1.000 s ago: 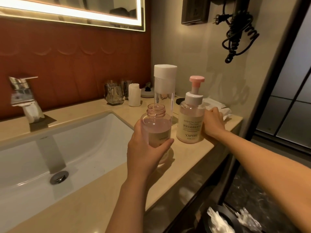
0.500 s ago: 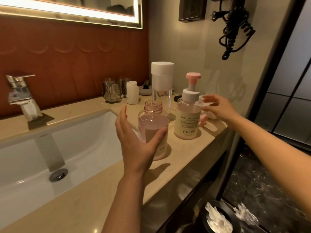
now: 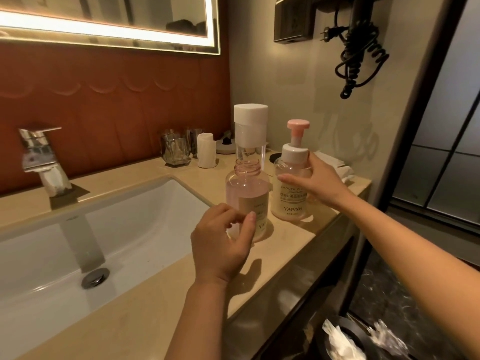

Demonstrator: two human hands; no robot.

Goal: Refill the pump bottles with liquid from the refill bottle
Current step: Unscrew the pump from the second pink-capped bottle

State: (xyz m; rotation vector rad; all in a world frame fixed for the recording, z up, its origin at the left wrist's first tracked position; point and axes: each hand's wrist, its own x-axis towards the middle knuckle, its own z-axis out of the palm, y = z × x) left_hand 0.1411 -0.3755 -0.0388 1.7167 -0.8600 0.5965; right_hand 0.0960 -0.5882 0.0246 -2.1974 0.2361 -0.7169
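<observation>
An uncapped clear bottle [image 3: 246, 193], part full of pink liquid, stands on the beige counter [image 3: 161, 294] by the sink. My left hand [image 3: 220, 245] hovers just in front of its lower part with loosely curled fingers and holds nothing. To its right stands the pump bottle [image 3: 292, 203] with a pink pump head and a YAPING label. My right hand [image 3: 317, 180] grips this bottle at the shoulder, fingers across the front and thumb up by the white collar. A tall clear bottle with a white cap [image 3: 250, 131] stands behind the two.
The white sink basin [image 3: 78, 242] and chrome faucet [image 3: 41, 162] lie to the left. Glasses [image 3: 176, 149] and a rolled white cloth [image 3: 206, 150] stand at the back wall. A coiled black cord [image 3: 361, 58] hangs above. A bin with tissues [image 3: 345, 339] sits below the counter edge.
My left hand let go of the uncapped bottle and now hovers before it. My right hand released the pump bottle, moved off right, then returned and gripped its shoulder.
</observation>
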